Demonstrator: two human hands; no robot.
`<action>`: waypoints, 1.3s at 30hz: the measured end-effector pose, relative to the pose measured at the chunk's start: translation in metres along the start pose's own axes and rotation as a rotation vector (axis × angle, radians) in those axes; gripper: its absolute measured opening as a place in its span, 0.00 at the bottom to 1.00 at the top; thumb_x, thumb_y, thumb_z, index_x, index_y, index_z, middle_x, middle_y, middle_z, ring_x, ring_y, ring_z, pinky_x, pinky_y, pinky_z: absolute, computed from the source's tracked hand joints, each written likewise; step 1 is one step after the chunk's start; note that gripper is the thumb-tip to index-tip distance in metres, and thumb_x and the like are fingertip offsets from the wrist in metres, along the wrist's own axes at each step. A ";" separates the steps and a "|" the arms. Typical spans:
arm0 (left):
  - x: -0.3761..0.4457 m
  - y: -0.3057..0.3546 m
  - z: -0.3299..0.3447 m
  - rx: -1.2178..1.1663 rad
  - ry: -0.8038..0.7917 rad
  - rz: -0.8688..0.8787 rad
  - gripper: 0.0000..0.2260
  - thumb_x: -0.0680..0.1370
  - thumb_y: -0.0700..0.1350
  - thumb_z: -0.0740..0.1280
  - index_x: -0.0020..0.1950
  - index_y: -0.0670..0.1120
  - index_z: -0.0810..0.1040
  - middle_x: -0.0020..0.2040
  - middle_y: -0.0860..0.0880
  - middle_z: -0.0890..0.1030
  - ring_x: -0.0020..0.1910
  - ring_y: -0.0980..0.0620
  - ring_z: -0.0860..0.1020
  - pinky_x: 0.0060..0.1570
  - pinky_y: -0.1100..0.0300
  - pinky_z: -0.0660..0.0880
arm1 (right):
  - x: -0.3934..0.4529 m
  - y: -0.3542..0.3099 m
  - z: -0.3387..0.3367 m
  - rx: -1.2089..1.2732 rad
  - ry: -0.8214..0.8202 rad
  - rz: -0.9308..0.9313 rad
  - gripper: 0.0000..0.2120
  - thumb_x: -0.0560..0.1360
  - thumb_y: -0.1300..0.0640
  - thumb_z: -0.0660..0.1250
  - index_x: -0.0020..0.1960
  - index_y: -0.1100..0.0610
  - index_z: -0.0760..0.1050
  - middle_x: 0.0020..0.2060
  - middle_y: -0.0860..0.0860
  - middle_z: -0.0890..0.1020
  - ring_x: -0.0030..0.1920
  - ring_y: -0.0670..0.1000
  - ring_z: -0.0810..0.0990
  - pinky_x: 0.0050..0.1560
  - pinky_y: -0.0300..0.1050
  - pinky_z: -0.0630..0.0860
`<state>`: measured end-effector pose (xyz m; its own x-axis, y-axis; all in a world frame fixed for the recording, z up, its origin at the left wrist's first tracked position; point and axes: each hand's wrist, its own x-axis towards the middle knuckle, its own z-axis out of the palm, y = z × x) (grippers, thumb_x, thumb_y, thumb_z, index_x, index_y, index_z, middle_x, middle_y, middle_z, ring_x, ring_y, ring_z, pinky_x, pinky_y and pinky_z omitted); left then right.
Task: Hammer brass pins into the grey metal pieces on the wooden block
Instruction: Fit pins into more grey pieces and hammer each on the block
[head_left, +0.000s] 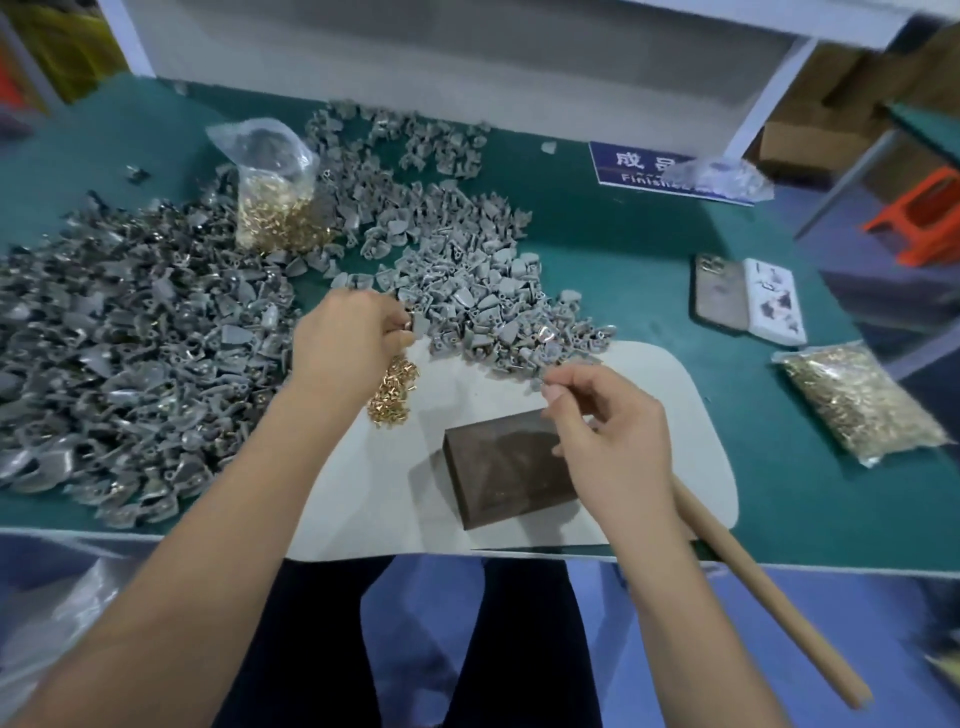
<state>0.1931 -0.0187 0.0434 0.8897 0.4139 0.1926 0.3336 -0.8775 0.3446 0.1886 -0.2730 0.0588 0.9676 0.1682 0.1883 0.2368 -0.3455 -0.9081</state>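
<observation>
A dark wooden block lies on a white mat at the table's near edge, its top bare. My left hand pinches a grey metal piece at the edge of the grey pile. My right hand hovers over the block's right side, fingertips pinched on something small and grey that I cannot make out. Loose brass pins lie in a small heap beside my left wrist. The hammer's wooden handle sticks out past the table edge under my right forearm; its head is hidden.
A big heap of grey pieces covers the table's left. A plastic bag of brass pins stands behind it; another bag lies at right. A phone and white box sit far right, a blue sign at the back.
</observation>
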 end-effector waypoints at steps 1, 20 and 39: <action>-0.001 0.000 -0.002 0.000 -0.002 0.000 0.05 0.78 0.53 0.71 0.51 0.53 0.84 0.46 0.52 0.84 0.51 0.46 0.79 0.41 0.55 0.71 | -0.004 -0.001 0.000 0.008 -0.003 -0.002 0.10 0.78 0.61 0.69 0.49 0.47 0.84 0.41 0.40 0.85 0.45 0.47 0.84 0.47 0.60 0.84; -0.099 0.072 -0.020 -0.412 -0.277 -0.020 0.08 0.73 0.53 0.72 0.35 0.53 0.82 0.34 0.57 0.82 0.35 0.60 0.79 0.34 0.63 0.73 | -0.040 0.011 -0.021 0.077 0.002 -0.023 0.05 0.77 0.57 0.74 0.47 0.47 0.85 0.42 0.41 0.86 0.46 0.46 0.83 0.49 0.47 0.79; -0.085 0.086 -0.023 -0.235 -0.386 0.359 0.05 0.77 0.52 0.70 0.51 0.60 0.83 0.44 0.60 0.80 0.45 0.59 0.77 0.49 0.52 0.78 | -0.049 0.023 -0.031 0.034 0.017 0.016 0.06 0.77 0.57 0.73 0.46 0.45 0.84 0.42 0.40 0.84 0.42 0.47 0.80 0.43 0.33 0.73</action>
<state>0.1392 -0.1240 0.0783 0.9984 -0.0570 0.0015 -0.0494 -0.8510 0.5228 0.1495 -0.3183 0.0405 0.9726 0.1475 0.1799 0.2188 -0.3165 -0.9230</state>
